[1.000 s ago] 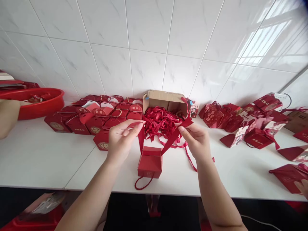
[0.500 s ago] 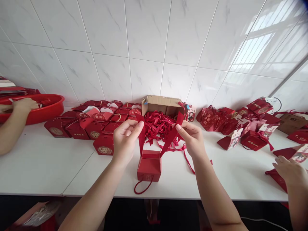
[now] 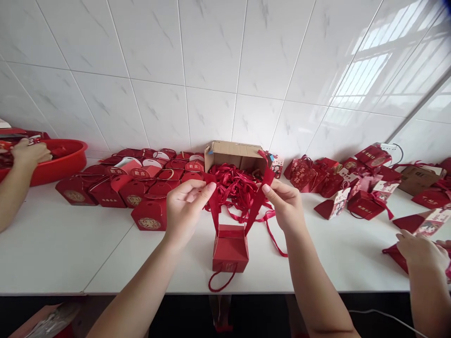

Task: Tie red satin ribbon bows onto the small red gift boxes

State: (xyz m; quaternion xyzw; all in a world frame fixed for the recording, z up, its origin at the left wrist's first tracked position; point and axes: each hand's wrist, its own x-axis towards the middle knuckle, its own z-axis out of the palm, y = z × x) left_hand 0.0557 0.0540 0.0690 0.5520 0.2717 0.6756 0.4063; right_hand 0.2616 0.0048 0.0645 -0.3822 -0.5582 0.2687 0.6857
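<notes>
The left hand [image 3: 185,206] and right hand [image 3: 286,204] each have a grip pinched closed on a red ribbon [image 3: 254,209] that runs down to a small red box [image 3: 230,251] on the bench [image 3: 169,274], its cord handle [image 3: 223,288] at the near side; behind it, loose ribbons [image 3: 234,188] spill from a cardboard carton [image 3: 234,148]

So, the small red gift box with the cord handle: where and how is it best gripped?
Probably by the body of the small red gift box, pinched across its left and right sides, coming from the near side. Nothing stands against those sides, while red ribbon rises at the far end to the left hand and right hand, and the cord handle loops in front.
</notes>
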